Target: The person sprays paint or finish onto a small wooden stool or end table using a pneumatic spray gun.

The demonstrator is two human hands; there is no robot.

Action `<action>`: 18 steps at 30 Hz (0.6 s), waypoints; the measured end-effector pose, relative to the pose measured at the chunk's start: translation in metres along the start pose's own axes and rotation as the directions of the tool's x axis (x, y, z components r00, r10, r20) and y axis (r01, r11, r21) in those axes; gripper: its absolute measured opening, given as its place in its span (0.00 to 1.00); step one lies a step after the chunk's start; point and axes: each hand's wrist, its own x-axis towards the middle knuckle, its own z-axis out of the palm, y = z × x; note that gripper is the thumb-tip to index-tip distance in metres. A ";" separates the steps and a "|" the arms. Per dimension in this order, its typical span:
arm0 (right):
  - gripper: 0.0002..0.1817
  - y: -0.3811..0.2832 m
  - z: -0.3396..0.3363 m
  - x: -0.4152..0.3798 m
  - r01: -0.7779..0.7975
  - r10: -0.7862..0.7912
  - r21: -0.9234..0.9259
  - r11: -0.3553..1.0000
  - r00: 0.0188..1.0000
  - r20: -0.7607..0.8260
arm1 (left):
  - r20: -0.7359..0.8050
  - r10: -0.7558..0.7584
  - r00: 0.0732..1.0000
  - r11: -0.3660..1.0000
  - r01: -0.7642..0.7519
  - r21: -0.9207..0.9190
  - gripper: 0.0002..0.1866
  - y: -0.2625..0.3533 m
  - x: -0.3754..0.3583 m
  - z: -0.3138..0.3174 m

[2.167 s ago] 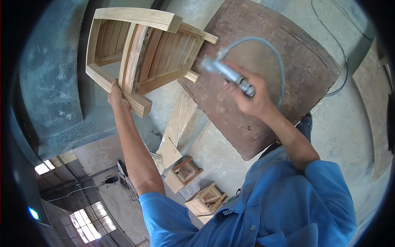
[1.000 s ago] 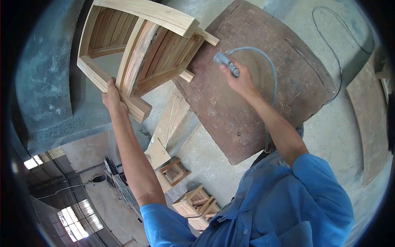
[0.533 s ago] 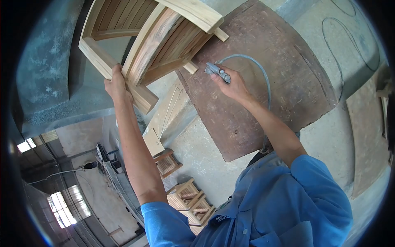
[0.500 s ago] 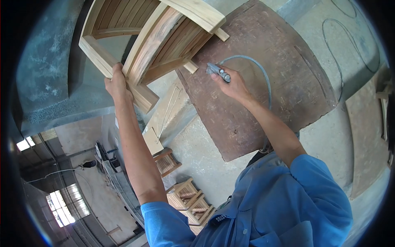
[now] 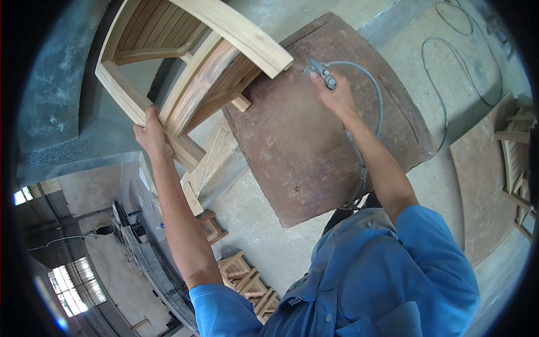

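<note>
My left hand (image 5: 152, 133) is wrapped round a rail of a pale wooden frame with slatted panels (image 5: 185, 84), perhaps a chair, held tilted at the upper left. In my right hand (image 5: 338, 96) is an air blow gun (image 5: 321, 73), its grey-blue hose (image 5: 377, 92) curving back toward my body. The gun is to the right of the frame, apart from it, and over a brown board (image 5: 320, 163). A hazy, dusty patch shows over the board near the frame. Part of the frame runs out of view at the top.
Several slatted wooden pieces (image 5: 247, 281) lie on the floor below my left arm. At the right, another brown board (image 5: 485, 191) lies beside more slatted woodwork (image 5: 517, 160). A thin hose (image 5: 443, 95) loops across the concrete floor. A blue-grey surface (image 5: 53, 112) stands at the left.
The wooden frame and my left hand have shifted left and slightly down in view. My right hand with the blow gun has moved right and up, farther from the frame. Haze has appeared over the board.
</note>
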 end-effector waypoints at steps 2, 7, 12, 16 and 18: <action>0.23 -0.004 -0.012 0.007 0.053 -0.052 0.047 0.998 0.999 -0.008 | -0.011 0.017 1.000 0.999 -0.016 0.029 0.30 -0.002 -0.006 -0.002; 0.25 -0.049 -0.081 0.024 0.103 -0.098 -0.017 0.995 0.975 0.199 | 0.003 0.062 0.998 0.998 -0.062 -0.015 0.29 -0.011 -0.031 -0.012; 0.25 -0.105 -0.138 0.052 0.488 -0.484 0.032 0.872 0.854 0.191 | -0.015 0.073 0.997 0.997 -0.072 0.024 0.28 -0.024 -0.077 -0.022; 0.20 -0.148 -0.141 0.073 0.609 -0.593 0.046 0.792 0.749 0.294 | -0.030 0.109 0.994 0.994 -0.109 -0.001 0.28 -0.043 -0.112 -0.030; 0.20 -0.162 -0.132 0.081 0.638 -0.638 0.094 0.764 0.727 0.256 | -0.081 0.108 0.991 0.994 -0.107 0.019 0.28 -0.043 -0.133 -0.031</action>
